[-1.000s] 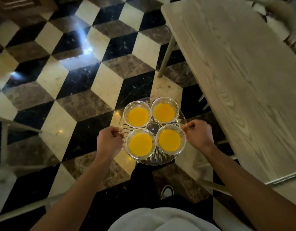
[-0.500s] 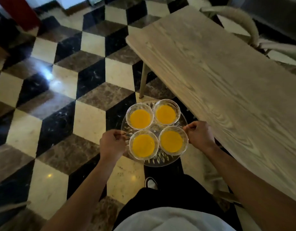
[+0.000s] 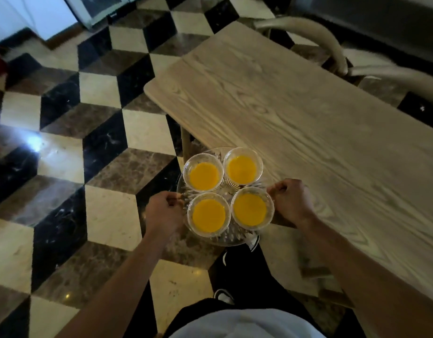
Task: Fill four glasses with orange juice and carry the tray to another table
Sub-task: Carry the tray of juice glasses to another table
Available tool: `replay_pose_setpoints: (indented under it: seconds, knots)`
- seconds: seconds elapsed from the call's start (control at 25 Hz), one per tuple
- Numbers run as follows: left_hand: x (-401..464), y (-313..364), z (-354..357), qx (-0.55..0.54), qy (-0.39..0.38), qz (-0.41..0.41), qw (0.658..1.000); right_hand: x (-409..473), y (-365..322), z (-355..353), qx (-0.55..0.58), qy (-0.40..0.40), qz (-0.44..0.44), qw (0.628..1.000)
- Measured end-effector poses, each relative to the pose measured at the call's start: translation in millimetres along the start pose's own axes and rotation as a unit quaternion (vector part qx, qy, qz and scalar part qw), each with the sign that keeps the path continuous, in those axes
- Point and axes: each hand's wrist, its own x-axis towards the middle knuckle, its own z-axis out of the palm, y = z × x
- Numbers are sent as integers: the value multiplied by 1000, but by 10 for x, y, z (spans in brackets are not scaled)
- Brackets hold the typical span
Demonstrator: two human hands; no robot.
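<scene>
A round cut-glass tray [image 3: 225,240] hangs in the air in front of me, level, at the near left corner of a light wooden table [image 3: 308,123]. Several clear glasses stand on it, each holding orange juice: two at the back [image 3: 202,175] [image 3: 242,169] and two at the front [image 3: 208,215] [image 3: 251,209]. My left hand [image 3: 163,213] grips the tray's left rim. My right hand [image 3: 291,202] grips its right rim, over the table's edge.
The floor [image 3: 100,147] is polished marble in a black, cream and brown cube pattern. A curved chair [image 3: 332,45] stands behind the table at the upper right. A table leg [image 3: 185,145] drops just behind the tray. My legs and shoes show below.
The tray and both hands have moved closer to the table, and its back edge now overlaps the tabletop. The view has swung so that more of the table's far end and the chair shows.
</scene>
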Motion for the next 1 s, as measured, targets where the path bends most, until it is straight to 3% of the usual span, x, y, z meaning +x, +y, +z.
replay_pose_setpoints:
  seconds: [0.44, 0.8, 1.0]
  knots:
    - [837, 1154, 610, 43, -28, 73, 996, 999, 7, -555, 50, 53, 55, 996]
    - [1391, 1808, 1044, 33, -128, 133, 982, 1396, 192, -721, 73, 123, 128, 981]
    - [1755, 2182, 1313, 79, -176, 185, 964, 1468, 225, -704, 96, 170, 184, 963]
